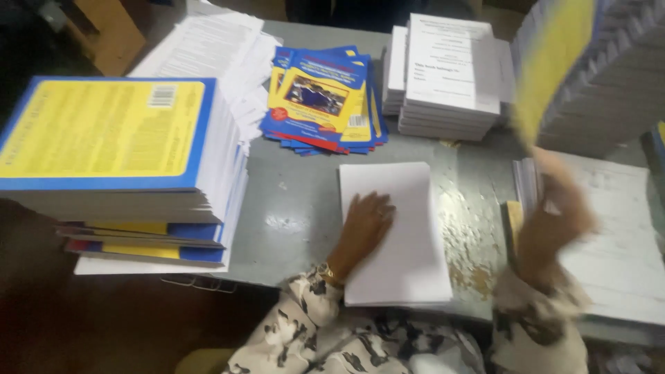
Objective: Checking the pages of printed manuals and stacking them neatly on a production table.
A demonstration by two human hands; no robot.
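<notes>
The left hand (pixel 365 225) lies flat, fingers spread, on a white paper stack (pixel 395 232) at the near edge of the grey table (pixel 298 208); the stack's long axis runs from the near edge toward the far one. The right hand (pixel 554 221) is raised and blurred, gripping a yellow cover sheet (pixel 551 62) that rises upward. Under it, by the right edge, lies a pale printed pile (pixel 616 242). At the left edge stand yellow-and-blue books (pixel 111 138), too tightly piled to count. Farther back are fanned blue covers (pixel 322 97) and two white book stacks (pixel 447 73). The tabletop is scuffed, with its paint flaking.
</notes>
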